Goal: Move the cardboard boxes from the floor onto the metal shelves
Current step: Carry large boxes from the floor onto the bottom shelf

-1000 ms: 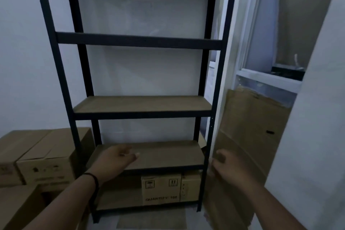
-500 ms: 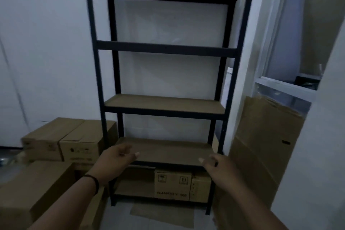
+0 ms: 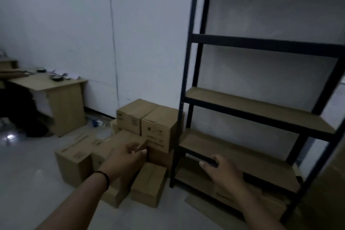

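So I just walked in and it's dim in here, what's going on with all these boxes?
A person is shelving cardboard boxes. Both hands are empty right now: the left hand reaches toward the stack of boxes on the floor beside the metal shelves, and the right hand hovers by the shelf frame. At least one box sits on the bottom shelf; the middle shelves are bare.

The floor point(image 3: 33, 183) is pale and smooth. A bunch of brown boxes point(image 3: 149, 183) sits on it, just left of the shelves point(image 3: 261, 102). Some boxes lie flat on the floor and two more are stacked on top. A flat piece of card point(image 3: 201, 202) lies on the floor under the shelves. The shelves have a dark frame and brown boards. A box point(image 3: 265, 201) stands on the lowest board. Far off on the left a worktop point(image 3: 56, 84) stands on the floor, with small things on it, too blurry to tell.
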Demonstrator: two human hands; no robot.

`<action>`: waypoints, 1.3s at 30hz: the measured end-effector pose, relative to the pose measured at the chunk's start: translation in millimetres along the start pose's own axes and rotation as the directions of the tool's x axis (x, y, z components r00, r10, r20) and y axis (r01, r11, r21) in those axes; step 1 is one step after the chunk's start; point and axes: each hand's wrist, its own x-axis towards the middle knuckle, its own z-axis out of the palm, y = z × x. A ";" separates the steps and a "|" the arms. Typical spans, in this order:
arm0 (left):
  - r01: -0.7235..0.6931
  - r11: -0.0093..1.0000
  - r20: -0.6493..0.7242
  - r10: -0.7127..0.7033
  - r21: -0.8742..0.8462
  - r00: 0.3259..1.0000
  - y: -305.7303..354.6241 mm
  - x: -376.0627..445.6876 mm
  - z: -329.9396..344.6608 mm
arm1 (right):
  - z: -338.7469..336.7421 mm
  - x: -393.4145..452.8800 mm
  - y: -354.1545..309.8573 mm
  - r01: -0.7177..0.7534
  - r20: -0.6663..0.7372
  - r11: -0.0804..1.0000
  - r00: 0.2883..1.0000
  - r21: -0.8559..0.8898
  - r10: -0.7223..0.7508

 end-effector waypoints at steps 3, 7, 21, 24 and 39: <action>0.092 0.995 -0.020 -0.091 0.029 0.996 -47.6 17.3 -49.1 | 48.3 10.3 -51.9 0.068 0.037 0.998 0.997 -0.008 -0.067; 0.159 0.987 -0.040 -0.159 -0.005 0.986 -94.5 31.9 -102.6 | 99.5 19.5 -106.9 0.109 0.086 0.994 0.990 -0.014 -0.108; 0.273 0.962 -0.077 -0.272 -0.002 0.959 -180.5 100.3 -157.2 | 201.7 90.6 -186.7 0.131 0.240 0.991 0.962 0.019 -0.131; 0.274 0.962 -0.091 -0.271 0.022 0.958 -192.4 130.1 -159.5 | 221.3 127.0 -195.8 0.131 0.263 0.991 0.956 0.009 -0.129; 0.431 0.902 -0.204 -0.422 -0.001 0.883 -274.7 265.2 -201.2 | 305.1 283.4 -288.4 0.189 0.442 0.980 0.885 -0.057 -0.145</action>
